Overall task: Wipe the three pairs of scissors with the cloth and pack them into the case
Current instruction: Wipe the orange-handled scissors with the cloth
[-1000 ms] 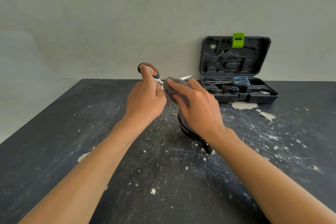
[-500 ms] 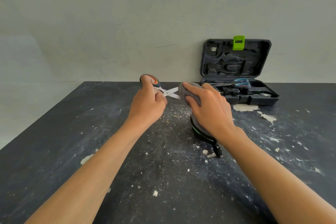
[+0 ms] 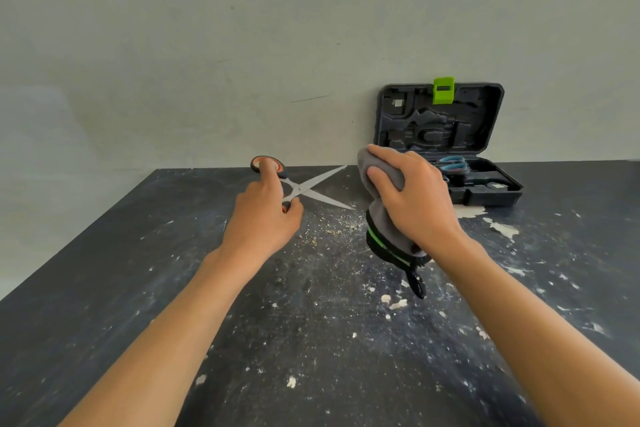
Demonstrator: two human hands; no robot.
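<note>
Comparing with half a second earlier, the cloth (image 3: 379, 180) is now seen lifted clear of the blades, which are spread wide apart. The orange-handled scissors (image 3: 304, 188) are held above the desk (image 3: 104, 288) near its far edge, the left hand (image 3: 265, 215) clamped through the loops. The right hand (image 3: 412, 198) is closed on the cloth. This wipe is judged nearly complete. Counted: one pair in hand, at least one blue-handled pair (image 3: 452, 164) in the open case (image 3: 485, 149) at the far right; a third cannot be told.

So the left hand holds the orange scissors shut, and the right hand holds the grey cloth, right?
Not quite: the scissors are open, their blades spread in an X, as the head view shows. The left hand does hold them, and the right hand holds the grey cloth.
</note>
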